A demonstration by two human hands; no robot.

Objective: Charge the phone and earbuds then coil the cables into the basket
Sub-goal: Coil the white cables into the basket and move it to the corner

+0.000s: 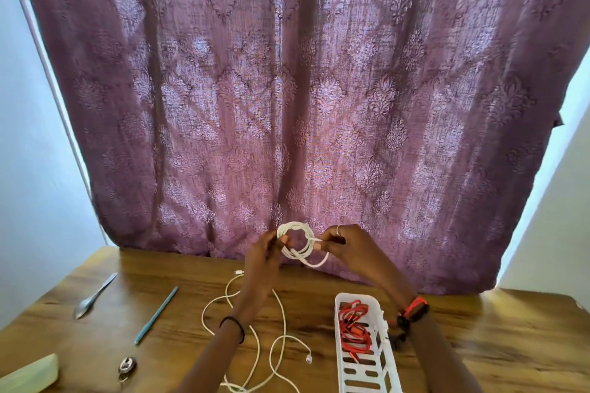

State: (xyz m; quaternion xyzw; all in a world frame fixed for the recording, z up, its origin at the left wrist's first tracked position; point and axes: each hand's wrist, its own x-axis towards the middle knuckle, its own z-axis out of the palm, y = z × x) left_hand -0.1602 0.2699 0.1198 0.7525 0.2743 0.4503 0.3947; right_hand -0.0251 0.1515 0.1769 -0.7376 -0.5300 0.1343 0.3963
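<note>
Two hands are raised above the desk (479, 344), in front of a mauve patterned curtain (287, 89) that fills most of the scene. The wooden desk runs beneath it from side to side. On its right part a white slotted basket (380, 370) lies lengthwise, and a coiled red cable (352, 332) sits inside its far end. Left of the basket a loose white cable (274, 357) sprawls over the desk in wide bends, one plug end resting just beside the basket. The left hand (260, 265) and the right hand (351, 252) are both closed on a coiled white cable (300, 242), a small ring of several turns held in the air between them; the left fingers pinch its left edge, the right thumb and forefinger pinch its right edge. A dark band circles the left wrist, and red and black bracelets the right. Further left on the desk lie a teal pen (156, 314), a metal spoon (94, 297), a pale green object (30, 373) at the near corner, and a small metal item (127, 366) that I cannot identify.
</note>
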